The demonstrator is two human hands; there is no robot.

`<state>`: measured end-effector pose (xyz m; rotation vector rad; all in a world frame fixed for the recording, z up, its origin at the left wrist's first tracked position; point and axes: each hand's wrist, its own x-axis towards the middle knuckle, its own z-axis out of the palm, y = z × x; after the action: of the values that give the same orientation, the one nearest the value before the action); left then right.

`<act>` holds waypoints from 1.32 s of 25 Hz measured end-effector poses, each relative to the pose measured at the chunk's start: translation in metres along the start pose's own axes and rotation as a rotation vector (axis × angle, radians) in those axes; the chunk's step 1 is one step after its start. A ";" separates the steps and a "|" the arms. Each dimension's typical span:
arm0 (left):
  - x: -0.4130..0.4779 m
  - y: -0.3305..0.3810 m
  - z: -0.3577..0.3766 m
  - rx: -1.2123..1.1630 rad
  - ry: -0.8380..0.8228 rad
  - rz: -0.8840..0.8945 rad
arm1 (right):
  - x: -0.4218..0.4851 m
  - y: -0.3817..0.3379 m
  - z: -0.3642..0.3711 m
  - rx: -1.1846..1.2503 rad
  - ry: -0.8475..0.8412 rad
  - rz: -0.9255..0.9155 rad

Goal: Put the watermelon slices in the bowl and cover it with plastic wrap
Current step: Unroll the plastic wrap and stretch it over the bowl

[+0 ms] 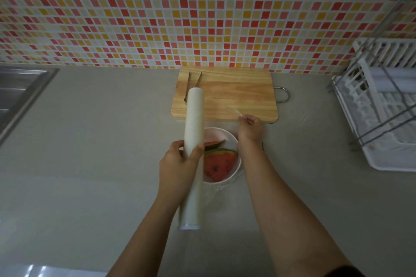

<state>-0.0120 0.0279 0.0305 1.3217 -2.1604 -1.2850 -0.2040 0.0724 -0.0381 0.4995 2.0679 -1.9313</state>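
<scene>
Both hands (L [177, 162], R [251, 128]) over bowl [231, 139].

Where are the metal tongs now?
The tongs lie on the far left part of the wooden cutting board, partly hidden behind the plastic wrap roll.

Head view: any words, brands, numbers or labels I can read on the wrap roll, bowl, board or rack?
None can be read.
White plastic wrap roll in the left hand: plain, no print visible.
Pale pink round bowl: unmarked.
Light wooden cutting board: bare grain.
White plastic dish rack: no label visible.
</scene>
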 end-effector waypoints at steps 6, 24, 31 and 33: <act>0.012 -0.008 -0.016 -0.210 -0.100 -0.122 | 0.001 0.002 0.001 -0.016 0.012 -0.070; 0.031 -0.049 -0.024 -0.192 -0.161 -0.041 | 0.008 -0.005 -0.004 0.104 -0.088 0.251; 0.036 -0.059 -0.020 -0.185 -0.175 -0.013 | -0.028 -0.014 -0.048 -0.028 -0.337 -0.419; 0.038 -0.059 -0.020 -0.179 -0.188 -0.011 | -0.041 0.006 -0.057 -0.260 -0.638 -0.487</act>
<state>0.0134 -0.0244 -0.0133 1.1858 -2.0997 -1.6233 -0.1625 0.1270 -0.0219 -0.6539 2.0441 -1.6777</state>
